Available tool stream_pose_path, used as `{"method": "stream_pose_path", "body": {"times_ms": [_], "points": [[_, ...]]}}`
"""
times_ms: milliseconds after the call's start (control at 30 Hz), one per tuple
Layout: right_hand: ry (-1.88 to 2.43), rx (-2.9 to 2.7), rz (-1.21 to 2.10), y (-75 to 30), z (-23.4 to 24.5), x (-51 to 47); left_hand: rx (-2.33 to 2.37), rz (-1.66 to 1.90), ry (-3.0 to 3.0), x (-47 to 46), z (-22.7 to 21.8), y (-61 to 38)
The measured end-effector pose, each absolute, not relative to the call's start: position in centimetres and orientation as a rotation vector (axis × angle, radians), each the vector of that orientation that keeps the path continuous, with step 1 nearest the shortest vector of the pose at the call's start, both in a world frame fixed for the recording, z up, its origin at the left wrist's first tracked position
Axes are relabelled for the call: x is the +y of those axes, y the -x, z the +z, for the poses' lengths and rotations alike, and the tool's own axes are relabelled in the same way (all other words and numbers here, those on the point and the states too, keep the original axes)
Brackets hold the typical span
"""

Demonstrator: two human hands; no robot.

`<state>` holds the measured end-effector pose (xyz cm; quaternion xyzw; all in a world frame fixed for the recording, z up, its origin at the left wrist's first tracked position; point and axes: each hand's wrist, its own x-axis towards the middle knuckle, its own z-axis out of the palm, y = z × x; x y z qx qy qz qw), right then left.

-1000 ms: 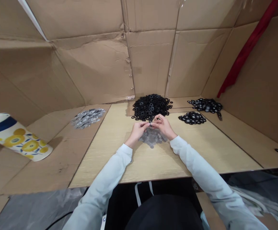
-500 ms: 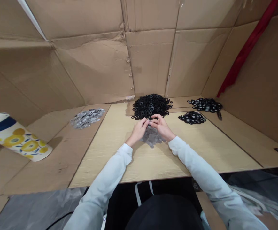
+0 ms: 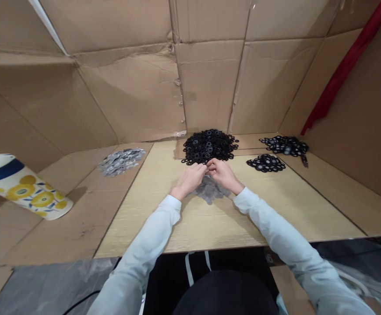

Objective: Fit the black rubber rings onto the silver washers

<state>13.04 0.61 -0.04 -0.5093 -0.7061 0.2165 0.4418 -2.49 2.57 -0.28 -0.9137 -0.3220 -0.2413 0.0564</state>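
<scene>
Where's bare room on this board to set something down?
Bare board lies between the left forearm and right forearm. Open board lies right of that right forearm, below the small black ring pile. Crowded at the left hand and right hand, where the big black ring pile meets the grey washers.

My left arm (image 3: 144, 243) and right arm (image 3: 277, 227) were both stretched forward in long pale sleeves, angling in toward the middle with the wrists bent a bit. The left hand (image 3: 188, 177) and right hand (image 3: 224, 175) came together from either side, knuckles up and fingers curled down, with the fingertips (image 3: 207, 165) of both almost meeting at the center. Honestly it was too small to tell if they were pinching anything.
</scene>
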Motion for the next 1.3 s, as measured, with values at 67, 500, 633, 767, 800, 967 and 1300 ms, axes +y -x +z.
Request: {"method": "stream_pose_path", "body": {"times_ms": [67, 500, 633, 767, 800, 967, 1300], "points": [[1.216, -1.707, 0.55, -12.9, -0.3, 0.7, -1.015, -0.78, 2.795, 2.5, -0.2, 2.5], [0.879, -1.096, 1.122, -12.6, -0.2, 0.5, -1.59, -1.752, 2.945, 1.2, -1.0, 0.5], [0.884, -1.099, 1.192, -12.5, 0.1, 0.0, -1.555, -1.822, 2.978, 1.7, -0.8, 0.6], [0.867, -1.091, 1.252, -12.4, 0.1, -0.2, -1.509, -1.784, 2.984, 1.7, -0.9, 0.8], [0.859, -1.108, 1.238, -12.4, 0.1, -0.2, -1.508, -1.766, 2.973, 1.6, -1.0, 0.8], [0.854, -1.194, 1.086, -11.9, -0.1, -0.3, -1.429, -1.781, 2.85, 0.8, -1.2, 0.7], [0.994, -1.422, 0.816, -12.4, 1.3, -1.3, -1.285, -1.511, 2.745, 0.6, -0.2, 1.2]]}}
